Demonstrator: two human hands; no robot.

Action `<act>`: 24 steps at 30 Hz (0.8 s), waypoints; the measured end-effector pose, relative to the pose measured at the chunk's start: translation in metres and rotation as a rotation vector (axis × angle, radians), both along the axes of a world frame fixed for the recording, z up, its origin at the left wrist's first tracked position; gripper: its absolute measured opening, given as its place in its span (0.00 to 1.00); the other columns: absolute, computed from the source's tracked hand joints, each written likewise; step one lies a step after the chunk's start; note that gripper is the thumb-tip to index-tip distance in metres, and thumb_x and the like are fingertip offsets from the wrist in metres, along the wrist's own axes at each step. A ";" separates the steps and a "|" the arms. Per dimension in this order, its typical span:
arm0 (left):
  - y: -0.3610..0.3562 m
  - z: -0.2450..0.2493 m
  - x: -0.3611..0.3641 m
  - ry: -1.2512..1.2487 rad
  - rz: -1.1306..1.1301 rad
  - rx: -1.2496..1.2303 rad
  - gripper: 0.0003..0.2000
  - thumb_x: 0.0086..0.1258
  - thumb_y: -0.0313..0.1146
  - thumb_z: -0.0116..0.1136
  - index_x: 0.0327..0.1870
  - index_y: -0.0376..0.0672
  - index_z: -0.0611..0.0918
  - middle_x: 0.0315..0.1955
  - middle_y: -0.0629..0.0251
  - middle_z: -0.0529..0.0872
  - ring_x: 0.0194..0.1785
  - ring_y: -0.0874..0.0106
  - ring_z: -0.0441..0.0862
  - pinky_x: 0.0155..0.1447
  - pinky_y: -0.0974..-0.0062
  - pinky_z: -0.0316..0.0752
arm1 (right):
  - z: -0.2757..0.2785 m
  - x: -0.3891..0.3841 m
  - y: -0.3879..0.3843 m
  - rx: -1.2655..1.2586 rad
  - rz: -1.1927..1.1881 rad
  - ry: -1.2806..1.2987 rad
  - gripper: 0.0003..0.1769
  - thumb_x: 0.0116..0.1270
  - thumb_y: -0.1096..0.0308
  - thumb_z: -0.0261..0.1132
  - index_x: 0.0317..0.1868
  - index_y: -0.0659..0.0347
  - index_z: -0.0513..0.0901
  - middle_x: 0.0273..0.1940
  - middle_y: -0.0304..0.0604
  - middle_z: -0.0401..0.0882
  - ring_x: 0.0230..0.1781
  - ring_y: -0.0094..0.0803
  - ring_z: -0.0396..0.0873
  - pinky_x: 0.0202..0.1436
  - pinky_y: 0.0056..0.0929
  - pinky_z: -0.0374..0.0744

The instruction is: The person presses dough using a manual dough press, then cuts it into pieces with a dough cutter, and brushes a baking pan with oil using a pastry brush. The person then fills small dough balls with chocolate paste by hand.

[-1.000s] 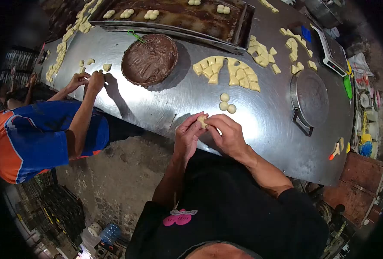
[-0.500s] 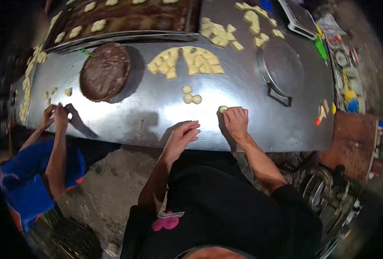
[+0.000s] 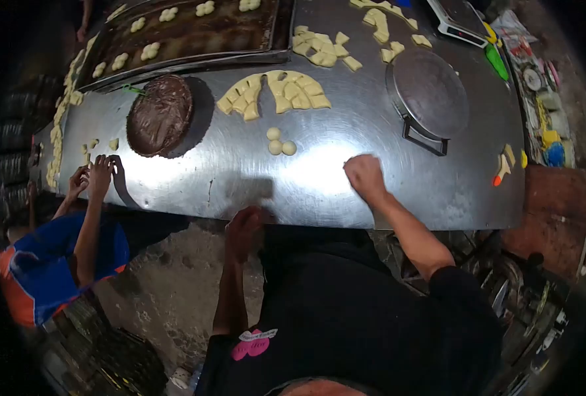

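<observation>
My right hand (image 3: 364, 175) is curled into a loose fist low over the metal table (image 3: 326, 201). The dough ball seen at its fingertips earlier is now hidden under it. My left hand (image 3: 244, 228) is in shadow at the table's front edge, blurred, its fingers hard to make out. Three smooth dough balls (image 3: 275, 146) lie touching one another, left of my right hand. Behind them, cut dough pieces (image 3: 299, 91) sit in two fan-shaped groups.
A round pan of dark brown filling (image 3: 161, 117) stands at left, near a co-worker's hands (image 3: 95, 177) and small dough bits. Behind is a baking tray (image 3: 220, 39) with clustered dough balls. A round lidded pan (image 3: 431, 92) and a scale (image 3: 461, 21) are on the right.
My right hand has closed over the dough ball and shifted slightly right. My left hand has drawn back toward the table's front edge. The view has shifted a little.
</observation>
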State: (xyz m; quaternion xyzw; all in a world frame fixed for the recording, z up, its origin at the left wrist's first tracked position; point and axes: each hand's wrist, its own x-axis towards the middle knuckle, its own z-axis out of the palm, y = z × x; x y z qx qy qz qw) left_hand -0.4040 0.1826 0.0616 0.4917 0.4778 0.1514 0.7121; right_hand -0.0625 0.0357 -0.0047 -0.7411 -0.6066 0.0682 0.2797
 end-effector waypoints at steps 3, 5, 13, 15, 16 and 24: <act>-0.008 0.013 0.015 0.056 -0.044 0.007 0.15 0.71 0.36 0.59 0.54 0.38 0.81 0.46 0.65 0.85 0.49 0.74 0.81 0.55 0.75 0.76 | 0.028 -0.009 0.075 0.314 -0.388 -0.027 0.04 0.64 0.71 0.61 0.32 0.62 0.79 0.33 0.49 0.78 0.38 0.48 0.76 0.43 0.45 0.71; -0.019 0.008 0.018 0.038 -0.064 -0.013 0.15 0.70 0.35 0.60 0.54 0.38 0.82 0.46 0.65 0.85 0.49 0.75 0.81 0.55 0.75 0.76 | 0.012 -0.037 0.079 0.295 -0.231 0.187 0.03 0.63 0.72 0.61 0.33 0.62 0.81 0.35 0.50 0.79 0.37 0.48 0.75 0.42 0.45 0.71; 0.054 -0.027 0.032 0.120 -0.171 0.540 0.14 0.71 0.33 0.59 0.53 0.35 0.81 0.45 0.62 0.86 0.48 0.72 0.82 0.54 0.76 0.76 | 0.029 -0.001 0.072 0.327 -0.396 0.045 0.04 0.59 0.75 0.65 0.30 0.62 0.77 0.33 0.50 0.78 0.39 0.50 0.74 0.45 0.45 0.71; 0.092 -0.048 0.068 0.023 -0.188 0.643 0.15 0.71 0.34 0.59 0.54 0.35 0.80 0.42 0.61 0.86 0.47 0.72 0.82 0.53 0.76 0.76 | 0.019 -0.035 0.084 0.286 -0.366 0.234 0.02 0.63 0.77 0.61 0.37 0.64 0.78 0.40 0.51 0.79 0.44 0.50 0.76 0.51 0.44 0.73; 0.103 -0.034 0.097 0.113 -0.191 0.730 0.17 0.69 0.34 0.61 0.55 0.36 0.80 0.42 0.57 0.85 0.47 0.70 0.82 0.53 0.74 0.77 | 0.025 -0.053 0.068 0.262 -0.282 0.168 0.04 0.64 0.78 0.61 0.39 0.64 0.78 0.42 0.52 0.80 0.48 0.50 0.77 0.55 0.44 0.73; 0.142 -0.009 0.173 0.054 -0.692 0.947 0.26 0.64 0.29 0.58 0.65 0.39 0.71 0.47 0.52 0.82 0.51 0.55 0.78 0.57 0.63 0.73 | 0.076 -0.061 0.074 -0.009 -0.533 0.658 0.21 0.68 0.69 0.63 0.60 0.63 0.73 0.49 0.55 0.81 0.49 0.45 0.81 0.53 0.36 0.78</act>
